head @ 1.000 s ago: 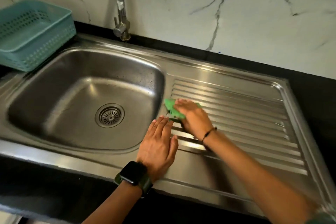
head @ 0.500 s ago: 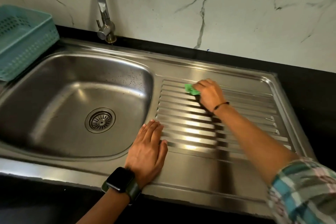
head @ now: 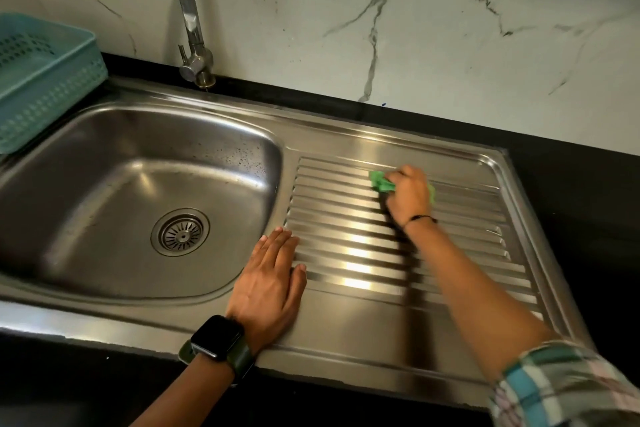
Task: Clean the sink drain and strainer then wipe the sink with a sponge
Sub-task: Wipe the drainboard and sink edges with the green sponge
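A steel sink has a round strainer seated in its drain at the basin floor. To its right lies the ribbed drainboard. My right hand grips a green sponge and presses it on the far ribs of the drainboard. Most of the sponge is hidden under the fingers. My left hand, with a black watch on the wrist, rests flat with straight fingers on the sink's front rim between basin and drainboard.
A curved steel tap stands behind the basin. A teal perforated basket sits on the black counter at the left. A marble wall runs along the back.
My right hand has carried the sponge from the near left edge of the drainboard to its far side and further right. My left hand has stayed flat on the rim.
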Demonstrator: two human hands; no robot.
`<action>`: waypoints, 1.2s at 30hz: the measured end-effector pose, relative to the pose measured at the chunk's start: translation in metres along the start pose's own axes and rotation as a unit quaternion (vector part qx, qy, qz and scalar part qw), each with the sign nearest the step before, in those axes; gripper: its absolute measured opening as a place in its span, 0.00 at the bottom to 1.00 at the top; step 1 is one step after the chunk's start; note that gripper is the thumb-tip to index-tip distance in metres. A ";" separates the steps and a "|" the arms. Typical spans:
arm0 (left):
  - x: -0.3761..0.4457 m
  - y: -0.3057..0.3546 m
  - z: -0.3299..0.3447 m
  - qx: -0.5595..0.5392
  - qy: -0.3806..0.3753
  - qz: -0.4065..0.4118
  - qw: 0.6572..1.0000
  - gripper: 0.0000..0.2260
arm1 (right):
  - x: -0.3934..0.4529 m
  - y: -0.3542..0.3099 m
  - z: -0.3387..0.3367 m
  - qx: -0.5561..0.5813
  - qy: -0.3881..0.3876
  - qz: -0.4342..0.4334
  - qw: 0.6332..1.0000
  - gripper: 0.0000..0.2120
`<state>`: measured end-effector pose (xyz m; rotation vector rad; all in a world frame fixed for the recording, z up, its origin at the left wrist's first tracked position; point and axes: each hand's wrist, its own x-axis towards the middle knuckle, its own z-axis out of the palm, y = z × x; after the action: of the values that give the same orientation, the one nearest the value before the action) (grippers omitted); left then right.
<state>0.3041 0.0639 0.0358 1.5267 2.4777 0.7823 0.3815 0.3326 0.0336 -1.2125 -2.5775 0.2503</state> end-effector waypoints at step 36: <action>0.002 0.005 0.000 -0.002 -0.008 -0.017 1.000 0.24 | -0.035 -0.107 0.024 -0.025 -0.039 -0.067 0.997 0.17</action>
<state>0.3071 0.0670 0.0385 1.4786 2.4820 0.7672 0.3176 0.2367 0.0337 -1.0609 -2.7338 0.2110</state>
